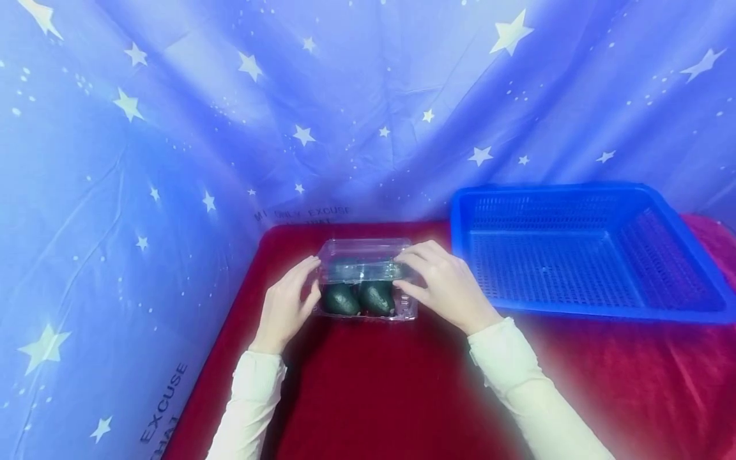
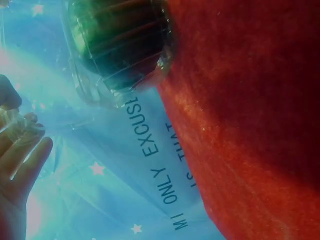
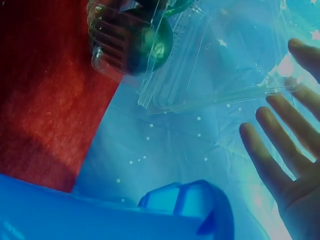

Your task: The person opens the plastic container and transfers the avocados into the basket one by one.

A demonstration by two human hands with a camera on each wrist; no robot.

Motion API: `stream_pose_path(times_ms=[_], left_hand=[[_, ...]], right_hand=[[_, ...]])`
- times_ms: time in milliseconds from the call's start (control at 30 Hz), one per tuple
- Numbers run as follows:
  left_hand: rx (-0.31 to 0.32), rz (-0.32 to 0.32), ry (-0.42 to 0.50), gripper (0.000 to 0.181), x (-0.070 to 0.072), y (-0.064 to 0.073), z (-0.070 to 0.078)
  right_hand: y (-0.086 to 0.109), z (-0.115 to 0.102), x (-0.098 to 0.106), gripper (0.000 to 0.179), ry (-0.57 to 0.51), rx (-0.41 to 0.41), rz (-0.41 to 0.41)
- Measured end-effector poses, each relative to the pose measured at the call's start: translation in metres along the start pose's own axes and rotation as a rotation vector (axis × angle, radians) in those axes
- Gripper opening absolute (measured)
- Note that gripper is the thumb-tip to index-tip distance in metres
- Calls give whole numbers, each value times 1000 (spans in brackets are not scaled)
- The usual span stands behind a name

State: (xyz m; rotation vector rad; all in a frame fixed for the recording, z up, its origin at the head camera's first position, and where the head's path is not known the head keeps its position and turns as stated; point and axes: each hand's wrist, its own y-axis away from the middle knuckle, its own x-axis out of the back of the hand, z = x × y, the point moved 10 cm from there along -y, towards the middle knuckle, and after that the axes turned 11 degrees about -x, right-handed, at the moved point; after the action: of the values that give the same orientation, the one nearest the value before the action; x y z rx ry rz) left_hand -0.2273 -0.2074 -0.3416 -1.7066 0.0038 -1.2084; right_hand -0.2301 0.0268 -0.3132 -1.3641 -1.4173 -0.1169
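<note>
A clear plastic clamshell box [image 1: 407, 312] sits on the red cloth, with dark green avocados [image 1: 376, 298] inside. Its hinged lid [image 1: 362, 248] is raised and tilted over them. My left hand [image 1: 289, 306] is at the lid's left side, and the left wrist view has clear plastic between thumb and fingers. At the right side, my right hand [image 1: 445, 281] pinches a corner of the lid between thumb and fingertips. In the right wrist view, the lid stands away from the box, and the other fingers of that hand [image 3: 295, 145] are spread and fairly straight.
A blue slotted plastic basket [image 1: 575, 313] stands to the right of the box, close to my right hand. Blue star-print fabric [image 1: 368, 96] hangs behind and at the left. The red cloth [image 1: 368, 390] covers the table up to that fabric.
</note>
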Motion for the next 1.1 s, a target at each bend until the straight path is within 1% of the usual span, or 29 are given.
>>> stream_pose_path(times_ms=[100, 167, 333, 533, 767, 867, 1100], left_hand=[[26, -4, 2, 41, 1, -2, -3], [32, 0, 2, 40, 2, -3, -5], [54, 29, 21, 39, 3, -4, -11], [85, 57, 47, 37, 3, -8, -22], [155, 81, 75, 35, 4, -12, -36], [178, 77, 82, 35, 3, -14, -39], [219, 67, 121, 34, 0, -16, -46]], right_hand=[[0, 3, 4, 41, 13, -28, 24], [-1, 4, 6, 41, 20, -44, 37], [-5, 7, 8, 39, 32, -81, 55], [-10, 10, 12, 33, 33, -113, 86], [-12, 16, 12, 25, 36, -157, 86], [-13, 18, 12, 24, 45, -163, 88], [-15, 24, 11, 27, 61, -198, 103]])
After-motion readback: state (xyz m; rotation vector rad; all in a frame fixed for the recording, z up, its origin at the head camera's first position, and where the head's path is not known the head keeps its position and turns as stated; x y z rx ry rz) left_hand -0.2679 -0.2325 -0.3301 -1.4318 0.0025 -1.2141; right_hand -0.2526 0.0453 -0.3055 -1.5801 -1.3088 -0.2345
